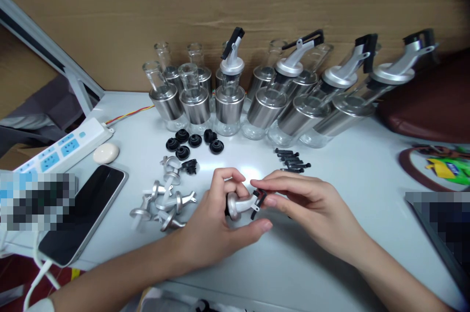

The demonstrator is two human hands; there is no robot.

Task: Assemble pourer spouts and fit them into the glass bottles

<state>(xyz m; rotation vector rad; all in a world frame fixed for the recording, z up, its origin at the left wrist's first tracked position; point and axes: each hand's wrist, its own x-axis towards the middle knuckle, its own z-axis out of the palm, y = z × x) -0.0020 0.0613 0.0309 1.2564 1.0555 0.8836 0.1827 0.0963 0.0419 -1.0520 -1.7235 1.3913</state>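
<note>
Now left hand point(216, 221) has its grip clamped on a silver pourer spout point(238, 203), low over the worktop point(330, 273) nr its front edge, nozzle turned twd right hand point(312, 204) so the tip is in reach. Its grip pinches a black flap clip point(259, 199) at that nozzle. Just left lie spare spouts point(165, 202), gaskets point(193, 141) & clips point(292, 159) behind, glass bottles point(227, 101) at the back; bare worktop to the right gives room

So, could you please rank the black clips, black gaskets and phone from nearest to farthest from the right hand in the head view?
1. Black clips: just beyond the right hand, which pinches another clip.
2. Black gaskets: farther left, before the bottles.
3. Phone: far left, past the left hand holding a spout.
</note>
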